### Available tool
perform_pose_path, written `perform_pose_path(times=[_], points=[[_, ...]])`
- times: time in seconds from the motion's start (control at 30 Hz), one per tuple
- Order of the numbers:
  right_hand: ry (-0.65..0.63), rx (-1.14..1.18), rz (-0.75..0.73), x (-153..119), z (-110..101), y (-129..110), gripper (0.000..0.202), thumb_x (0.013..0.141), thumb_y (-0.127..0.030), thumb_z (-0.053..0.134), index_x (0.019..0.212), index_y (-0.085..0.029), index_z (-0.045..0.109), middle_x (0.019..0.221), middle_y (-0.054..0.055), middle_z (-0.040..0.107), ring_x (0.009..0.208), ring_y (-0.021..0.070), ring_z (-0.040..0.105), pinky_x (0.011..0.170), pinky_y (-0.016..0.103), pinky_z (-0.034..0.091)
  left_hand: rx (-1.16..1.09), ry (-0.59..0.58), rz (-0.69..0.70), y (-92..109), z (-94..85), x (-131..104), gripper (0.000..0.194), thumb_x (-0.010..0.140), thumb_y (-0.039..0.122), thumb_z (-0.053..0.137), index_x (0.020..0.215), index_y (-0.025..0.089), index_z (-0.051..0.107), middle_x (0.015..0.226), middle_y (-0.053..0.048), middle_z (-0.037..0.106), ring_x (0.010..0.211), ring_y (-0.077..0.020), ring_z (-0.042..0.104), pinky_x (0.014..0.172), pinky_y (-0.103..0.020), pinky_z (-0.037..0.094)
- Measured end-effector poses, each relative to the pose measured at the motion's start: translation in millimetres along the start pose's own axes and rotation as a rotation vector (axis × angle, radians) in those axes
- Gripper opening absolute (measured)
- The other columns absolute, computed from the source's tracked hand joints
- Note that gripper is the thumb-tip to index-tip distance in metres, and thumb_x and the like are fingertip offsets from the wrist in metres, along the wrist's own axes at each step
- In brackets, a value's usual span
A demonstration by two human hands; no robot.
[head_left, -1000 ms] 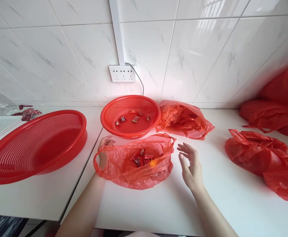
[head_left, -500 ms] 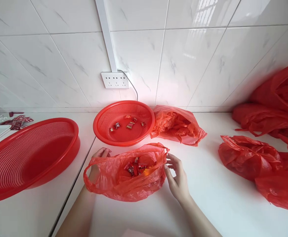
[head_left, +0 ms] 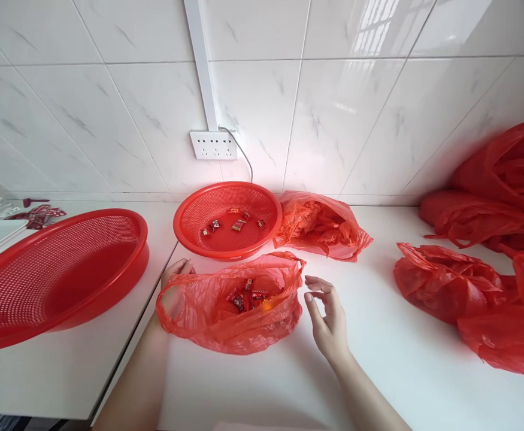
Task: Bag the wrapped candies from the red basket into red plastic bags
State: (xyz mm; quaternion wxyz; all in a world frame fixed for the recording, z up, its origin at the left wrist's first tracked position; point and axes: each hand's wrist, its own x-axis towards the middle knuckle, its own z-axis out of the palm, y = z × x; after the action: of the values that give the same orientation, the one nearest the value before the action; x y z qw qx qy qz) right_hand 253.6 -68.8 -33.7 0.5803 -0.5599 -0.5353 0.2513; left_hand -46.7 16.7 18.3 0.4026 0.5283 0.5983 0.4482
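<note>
Centrally, a red plastic bag [head_left: 226, 329] with wrapped sweets [head_left: 244, 301] inside sat on a white table [head_left: 226, 395], its long axis running left to right. The left hand [head_left: 176, 269], nearer, was partly behind its left end, grip unclear; the right hand [head_left: 329, 317], thumb and fingers apart, waited empty just beside the other end.

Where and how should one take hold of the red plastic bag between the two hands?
Probably by the handle loop at the right end of the red plastic bag, coming from the right with the right hand. The loop stands up beside the wide mouth, and the hand is open close to it. The thin, crumpled film looks too slack.
</note>
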Motion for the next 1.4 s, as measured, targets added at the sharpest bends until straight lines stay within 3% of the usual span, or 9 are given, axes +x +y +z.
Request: perform_pose_path(times=[0.27,0.43,0.67,0.83,0.93,1.0,1.1,1.23,1.4], points=[[-0.084,0.033,0.097,12.7,-11.0,-12.8,0.027,0.090,-0.043,0.054,0.079,-0.021,0.062,0.128,0.011,0.058,0.119,0.0280,0.054,0.098,0.048,0.044,-0.026,-0.011,-0.121,-6.3,-58.3,-3.4,0.061,0.085,0.069,0.032,0.068,0.017,0.061,0.078,-0.010,0.065,0.076,-0.0230,0.063,0.064,-0.031,0.052],[-0.374,0.051,0.128,40.6,-26.9,-38.7,0.029,0.091,-0.045,0.054,0.105,-0.026,0.071,0.136,0.008,0.055,0.131,0.0281,0.046,0.106,0.049,0.040,0.219,-0.119,-0.122,10.6,-65.7,-40.4,0.037,0.073,0.054,0.068,0.092,0.022,0.068,0.107,-0.009,0.068,0.110,-0.0316,0.059,0.086,-0.037,0.052],[-0.362,0.196,0.038,92.7,-43.3,-84.4,0.028,0.080,-0.043,0.069,0.101,-0.024,0.070,0.106,0.007,0.072,0.103,0.0266,0.066,0.092,0.048,0.053,-0.211,-0.041,0.275,73.2,-59.0,-28.5,0.015,0.075,0.035,0.072,0.085,0.025,0.073,0.118,-0.004,0.066,0.123,-0.0278,0.052,0.105,-0.041,0.042],[-0.103,0.353,-0.283,115.8,-34.1,-135.4,0.021,0.078,-0.035,0.073,0.093,-0.026,0.061,0.081,-0.001,0.065,0.081,0.0170,0.068,0.075,0.035,0.057,-0.387,-0.229,0.438,147.2,-34.2,-23.5,0.040,0.066,0.037,0.076,0.105,0.033,0.066,0.096,-0.003,0.066,0.096,-0.0271,0.065,0.086,-0.047,0.054],[-0.159,0.293,-0.471,110.9,-10.3,-164.0,0.009,0.087,-0.031,0.063,0.092,-0.024,0.060,0.085,0.000,0.064,0.083,0.0158,0.067,0.077,0.033,0.056,-0.227,-0.457,0.393,169.2,-1.7,-21.3,0.050,0.068,0.039,0.074,0.115,0.025,0.061,0.077,-0.001,0.059,0.070,-0.0194,0.065,0.071,-0.038,0.056],[-0.307,0.230,-0.605,105.2,6.3,-176.0,0.005,0.089,-0.028,0.060,0.089,-0.022,0.062,0.086,0.002,0.065,0.084,0.0165,0.066,0.079,0.034,0.056,-0.103,-0.675,0.376,169.3,21.5,-17.6,0.041,0.071,0.035,0.074,0.108,0.022,0.061,0.075,0.000,0.056,0.065,-0.0148,0.060,0.066,-0.032,0.053],[-0.398,0.098,-0.783,100.8,22.0,-177.6,0.011,0.092,-0.025,0.054,0.097,-0.023,0.064,0.097,0.004,0.067,0.094,0.0191,0.065,0.085,0.037,0.054,-0.057,-0.802,0.410,157.1,46.0,-12.6,0.019,0.083,0.037,0.062,0.080,0.018,0.059,0.069,0.001,0.049,0.062,-0.0115,0.051,0.057,-0.025,0.045],[-0.370,-0.026,-0.732,102.0,23.6,-154.4,0.026,0.094,-0.022,0.046,0.117,-0.025,0.059,0.123,0.007,0.060,0.115,0.0221,0.057,0.095,0.043,0.050,-0.191,-0.758,0.328,140.7,49.1,-10.8,0.031,0.094,0.042,0.046,0.074,0.018,0.051,0.060,0.004,0.038,0.048,-0.0065,0.034,0.045,-0.022,0.030],[-0.366,0.046,-0.528,100.3,19.0,-125.5,0.016,0.093,-0.020,0.048,0.092,-0.021,0.064,0.092,0.004,0.067,0.088,0.0168,0.065,0.081,0.034,0.054,-0.151,-0.705,0.318,126.6,43.4,-10.1,0.034,0.097,0.046,0.036,0.087,0.019,0.055,0.049,0.006,0.039,0.040,-0.0076,0.038,0.042,-0.022,0.030]])
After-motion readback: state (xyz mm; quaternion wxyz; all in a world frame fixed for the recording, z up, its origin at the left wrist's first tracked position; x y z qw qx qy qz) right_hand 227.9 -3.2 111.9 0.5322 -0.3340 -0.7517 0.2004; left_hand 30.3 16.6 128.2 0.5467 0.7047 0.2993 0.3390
